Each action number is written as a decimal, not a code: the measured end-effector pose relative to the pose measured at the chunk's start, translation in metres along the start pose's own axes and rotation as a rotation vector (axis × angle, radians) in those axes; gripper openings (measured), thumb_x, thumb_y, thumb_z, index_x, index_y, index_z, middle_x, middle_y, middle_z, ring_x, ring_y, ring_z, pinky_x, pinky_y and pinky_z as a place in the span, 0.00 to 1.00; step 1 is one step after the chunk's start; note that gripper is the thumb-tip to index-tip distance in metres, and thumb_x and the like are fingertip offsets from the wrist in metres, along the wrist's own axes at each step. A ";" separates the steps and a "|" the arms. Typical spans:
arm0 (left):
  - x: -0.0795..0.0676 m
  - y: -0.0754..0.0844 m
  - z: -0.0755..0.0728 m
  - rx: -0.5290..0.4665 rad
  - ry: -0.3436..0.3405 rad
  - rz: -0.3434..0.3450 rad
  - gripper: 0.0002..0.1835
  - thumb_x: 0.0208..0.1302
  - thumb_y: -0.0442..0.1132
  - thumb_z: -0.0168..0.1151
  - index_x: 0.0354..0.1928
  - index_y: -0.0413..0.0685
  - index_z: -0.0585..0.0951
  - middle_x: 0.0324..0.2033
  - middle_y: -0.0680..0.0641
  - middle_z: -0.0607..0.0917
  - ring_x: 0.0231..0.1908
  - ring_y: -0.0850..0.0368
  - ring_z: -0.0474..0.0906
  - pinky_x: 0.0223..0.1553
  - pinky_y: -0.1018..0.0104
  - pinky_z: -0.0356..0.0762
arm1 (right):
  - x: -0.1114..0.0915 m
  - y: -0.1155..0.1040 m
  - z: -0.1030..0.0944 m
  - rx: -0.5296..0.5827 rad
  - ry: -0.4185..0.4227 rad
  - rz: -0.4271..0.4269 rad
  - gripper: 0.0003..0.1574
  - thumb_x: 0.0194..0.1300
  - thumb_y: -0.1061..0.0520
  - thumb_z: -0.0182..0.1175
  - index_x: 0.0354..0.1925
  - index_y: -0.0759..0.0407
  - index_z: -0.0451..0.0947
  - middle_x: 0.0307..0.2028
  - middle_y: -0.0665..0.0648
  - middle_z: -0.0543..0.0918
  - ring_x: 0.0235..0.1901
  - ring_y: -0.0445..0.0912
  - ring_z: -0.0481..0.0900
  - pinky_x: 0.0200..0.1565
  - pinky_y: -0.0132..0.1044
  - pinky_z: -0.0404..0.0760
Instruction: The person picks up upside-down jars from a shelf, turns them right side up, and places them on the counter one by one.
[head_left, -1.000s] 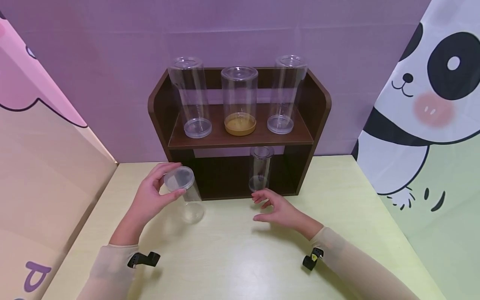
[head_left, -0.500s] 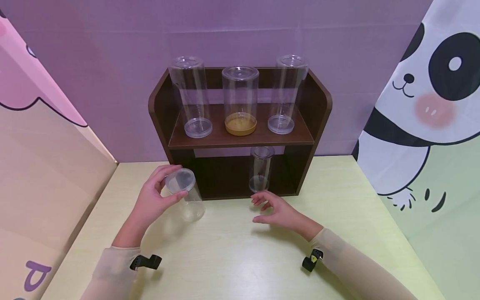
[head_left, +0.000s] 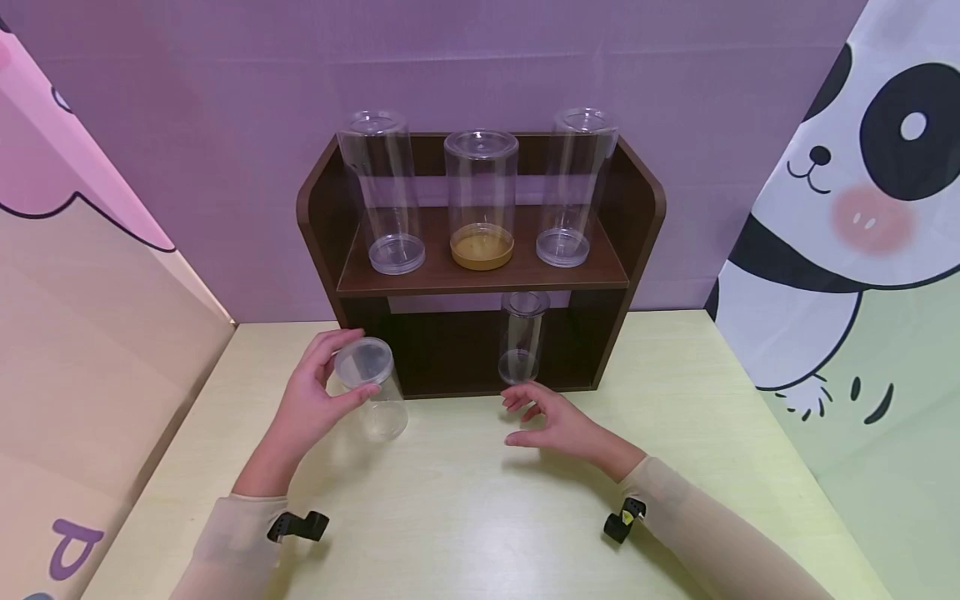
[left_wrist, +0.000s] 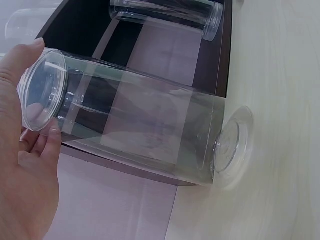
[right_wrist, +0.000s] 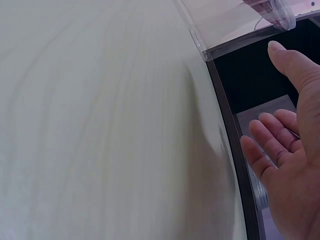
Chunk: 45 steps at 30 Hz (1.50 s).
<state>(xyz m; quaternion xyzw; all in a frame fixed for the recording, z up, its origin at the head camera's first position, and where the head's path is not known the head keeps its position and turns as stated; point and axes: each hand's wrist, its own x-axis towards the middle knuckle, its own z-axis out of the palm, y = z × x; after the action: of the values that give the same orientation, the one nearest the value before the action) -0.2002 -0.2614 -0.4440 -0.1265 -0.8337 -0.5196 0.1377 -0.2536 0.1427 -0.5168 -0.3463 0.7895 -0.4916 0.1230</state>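
My left hand [head_left: 318, 396] grips a clear plastic jar [head_left: 384, 408] by its lid end, thumb on one side and fingers on the other. In the left wrist view this jar [left_wrist: 145, 120] has its base close to the tabletop; whether it touches, I cannot tell. It stands in front of the left part of a dark brown two-level shelf [head_left: 480, 290]. My right hand [head_left: 558, 423] holds nothing, with fingers loosely bent, in front of the lower level. Just behind it, a smaller clear jar [head_left: 522, 333] stands on that level, to the right.
On the upper level stand a tall clear jar [head_left: 395, 200] at left, a wider jar [head_left: 481, 183] with a yellow-brown bottom in the middle, and another tall jar [head_left: 570, 192] at right. Pale wood tabletop [head_left: 450, 517] spreads in front. Printed cloth walls [head_left: 847, 217] enclose the sides.
My left hand has shifted slightly to the right, bringing the top of the jar with it, so the jar leans less. The right hand stays in nearly the same place.
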 end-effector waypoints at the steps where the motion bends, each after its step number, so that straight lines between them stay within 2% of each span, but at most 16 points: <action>1: 0.000 0.000 0.000 0.001 0.005 0.001 0.42 0.63 0.30 0.82 0.78 0.48 0.75 0.71 0.47 0.74 0.68 0.59 0.68 0.75 0.74 0.64 | 0.000 0.000 0.000 0.000 0.000 0.004 0.43 0.65 0.58 0.82 0.72 0.67 0.75 0.61 0.62 0.84 0.59 0.56 0.83 0.61 0.42 0.86; 8: 0.000 0.003 0.000 -0.040 0.040 0.038 0.42 0.62 0.26 0.82 0.77 0.46 0.76 0.70 0.47 0.74 0.67 0.61 0.69 0.72 0.80 0.65 | 0.000 0.001 0.001 0.009 -0.004 0.015 0.43 0.65 0.58 0.82 0.72 0.66 0.75 0.61 0.63 0.84 0.60 0.56 0.82 0.62 0.42 0.86; 16: 0.000 0.004 0.000 -0.066 0.074 0.074 0.41 0.61 0.23 0.80 0.76 0.43 0.76 0.69 0.45 0.74 0.67 0.62 0.69 0.73 0.81 0.65 | 0.000 0.001 0.001 0.014 -0.015 -0.001 0.43 0.65 0.58 0.82 0.71 0.67 0.75 0.60 0.64 0.84 0.60 0.57 0.83 0.61 0.41 0.86; 23: 0.001 0.005 0.000 -0.105 0.116 0.119 0.41 0.59 0.18 0.78 0.75 0.36 0.76 0.69 0.40 0.75 0.69 0.62 0.71 0.75 0.76 0.66 | 0.000 0.001 0.002 0.012 -0.019 0.002 0.42 0.65 0.58 0.82 0.71 0.67 0.75 0.60 0.64 0.84 0.58 0.56 0.83 0.61 0.41 0.86; 29: 0.001 0.004 0.000 -0.121 0.121 0.124 0.41 0.59 0.17 0.77 0.75 0.36 0.76 0.68 0.40 0.75 0.69 0.61 0.72 0.76 0.75 0.66 | -0.001 0.001 0.002 0.016 -0.028 0.006 0.42 0.65 0.58 0.82 0.71 0.67 0.75 0.60 0.63 0.84 0.58 0.55 0.83 0.61 0.41 0.86; 31: 0.002 0.004 0.000 -0.137 0.136 0.149 0.40 0.59 0.16 0.76 0.74 0.36 0.76 0.67 0.41 0.76 0.68 0.59 0.73 0.76 0.74 0.67 | -0.001 0.001 0.002 0.011 -0.027 0.001 0.42 0.65 0.58 0.82 0.71 0.67 0.75 0.59 0.63 0.84 0.58 0.56 0.83 0.61 0.41 0.86; 34: 0.006 0.006 -0.001 -0.194 0.209 0.220 0.33 0.61 0.14 0.72 0.70 0.28 0.78 0.63 0.40 0.78 0.66 0.53 0.75 0.72 0.71 0.73 | -0.001 -0.001 0.002 0.004 -0.027 -0.003 0.42 0.65 0.59 0.82 0.71 0.68 0.75 0.59 0.63 0.84 0.58 0.56 0.83 0.61 0.41 0.86; 37: 0.013 0.012 -0.005 -0.233 0.329 0.263 0.23 0.65 0.14 0.68 0.62 0.22 0.79 0.57 0.43 0.81 0.60 0.51 0.78 0.64 0.69 0.79 | -0.002 -0.002 0.002 0.000 -0.027 -0.003 0.42 0.65 0.59 0.81 0.70 0.67 0.75 0.60 0.63 0.84 0.59 0.57 0.83 0.61 0.42 0.86; 39: 0.020 0.017 -0.009 -0.226 0.399 0.250 0.19 0.67 0.17 0.68 0.59 0.23 0.81 0.55 0.48 0.82 0.57 0.53 0.80 0.59 0.68 0.81 | -0.003 -0.003 0.001 -0.002 -0.026 -0.003 0.41 0.65 0.59 0.81 0.70 0.67 0.75 0.59 0.63 0.84 0.59 0.57 0.83 0.61 0.42 0.86; 41: 0.026 0.022 -0.013 -0.201 0.440 0.225 0.18 0.68 0.20 0.69 0.59 0.26 0.81 0.53 0.53 0.82 0.55 0.55 0.81 0.57 0.68 0.81 | -0.003 -0.004 0.001 -0.004 -0.024 -0.002 0.41 0.65 0.59 0.81 0.70 0.67 0.76 0.59 0.63 0.85 0.59 0.57 0.83 0.61 0.43 0.86; 45: 0.037 0.030 -0.020 -0.148 0.445 0.191 0.22 0.68 0.23 0.72 0.63 0.29 0.81 0.56 0.54 0.82 0.56 0.55 0.83 0.58 0.70 0.82 | -0.004 -0.004 0.001 -0.014 -0.024 0.003 0.40 0.66 0.58 0.81 0.70 0.66 0.76 0.59 0.62 0.85 0.59 0.56 0.83 0.61 0.43 0.86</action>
<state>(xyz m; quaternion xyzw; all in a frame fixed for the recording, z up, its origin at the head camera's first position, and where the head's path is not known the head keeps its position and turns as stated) -0.2220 -0.2638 -0.3970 -0.0969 -0.7269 -0.5788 0.3567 -0.2483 0.1439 -0.5140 -0.3516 0.7919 -0.4818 0.1309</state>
